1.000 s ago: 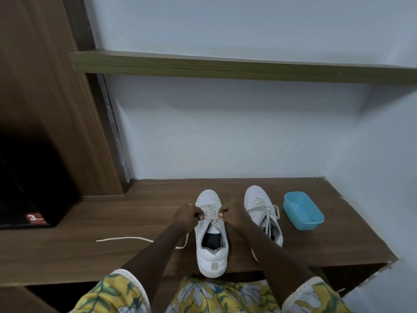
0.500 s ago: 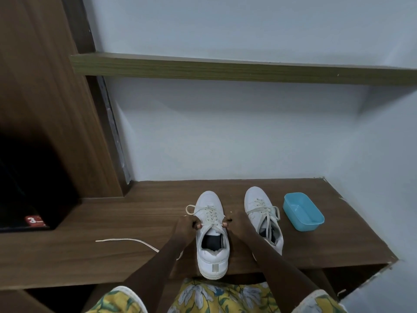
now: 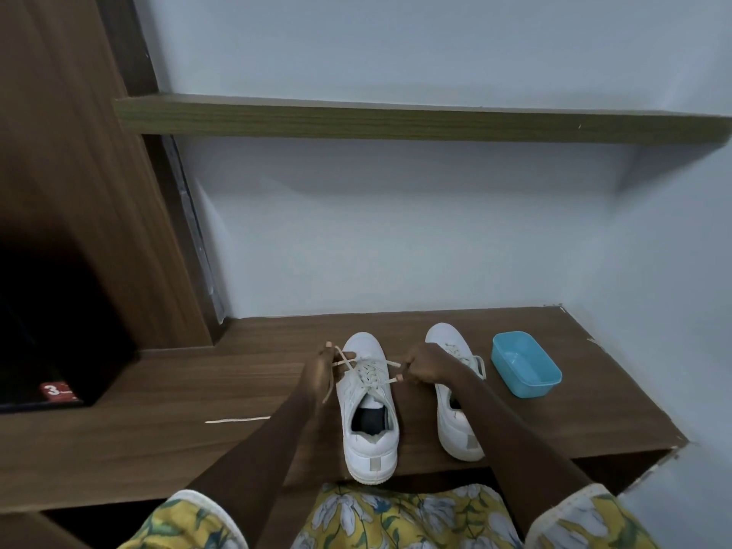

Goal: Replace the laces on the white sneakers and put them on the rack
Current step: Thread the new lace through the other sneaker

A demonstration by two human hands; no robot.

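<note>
Wooden bench (image 3: 222, 374) holds sneakers (image 3: 370, 455); pale-blue wall (image 3: 396, 239) behind.

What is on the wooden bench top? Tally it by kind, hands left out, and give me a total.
White sneakers: 2
Blue plastic tub: 1
Lace strand lying on the wood: 1, one end out of sight
Total: 4
</note>
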